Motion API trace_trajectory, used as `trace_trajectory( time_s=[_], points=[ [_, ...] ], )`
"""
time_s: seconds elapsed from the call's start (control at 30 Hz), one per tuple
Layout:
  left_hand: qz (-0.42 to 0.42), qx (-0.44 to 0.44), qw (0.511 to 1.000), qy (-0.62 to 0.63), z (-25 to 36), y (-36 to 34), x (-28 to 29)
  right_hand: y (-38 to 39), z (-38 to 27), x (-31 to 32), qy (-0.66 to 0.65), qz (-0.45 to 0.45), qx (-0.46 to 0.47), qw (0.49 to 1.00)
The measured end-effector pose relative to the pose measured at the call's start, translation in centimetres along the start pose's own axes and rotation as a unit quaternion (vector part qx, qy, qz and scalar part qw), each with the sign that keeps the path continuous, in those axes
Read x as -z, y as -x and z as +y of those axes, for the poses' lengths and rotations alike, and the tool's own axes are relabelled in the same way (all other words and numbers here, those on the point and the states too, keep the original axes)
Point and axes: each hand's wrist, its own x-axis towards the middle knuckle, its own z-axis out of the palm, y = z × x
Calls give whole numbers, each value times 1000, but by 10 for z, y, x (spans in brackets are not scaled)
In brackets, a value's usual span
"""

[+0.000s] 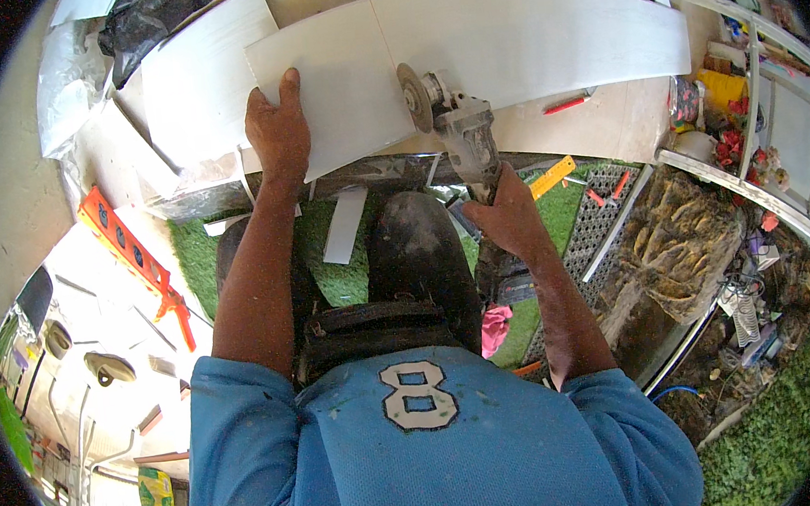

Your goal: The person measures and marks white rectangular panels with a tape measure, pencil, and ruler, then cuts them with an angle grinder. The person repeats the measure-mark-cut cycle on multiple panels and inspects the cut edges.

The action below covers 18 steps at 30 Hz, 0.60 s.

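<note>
My right hand (513,213) is wrapped round the rear of a dusty angle grinder (468,137). Its cutting disc (416,98) stands upright over a long white panel (511,36), close below a thin line that crosses the panel; whether disc and panel touch I cannot tell. My left hand (280,129) grips the panel near its left end, thumb on top and the other fingers mostly hidden at the edge. Beside that hand, another white sheet (202,83) lies on the left, partly under the long panel.
A red marker (566,104) lies on the board below the panel. Orange level (130,248) leans at left; a yellow ruler (553,177) is right of the grinder. White offcut (345,224) rests on artificial grass by my knees. A metal frame (748,98) and clutter stand at right.
</note>
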Motion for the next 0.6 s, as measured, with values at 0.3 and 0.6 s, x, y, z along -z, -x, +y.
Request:
trace_trajectory(
  time_s=[0.3,0.6],
  points=[
    [-6,12,1000,21,6,2,3,-12,3,-3,15,25,40,999],
    [-12,18,1000,0,4,0,3,-22,-7,-2,19,31,37,999]
  ],
)
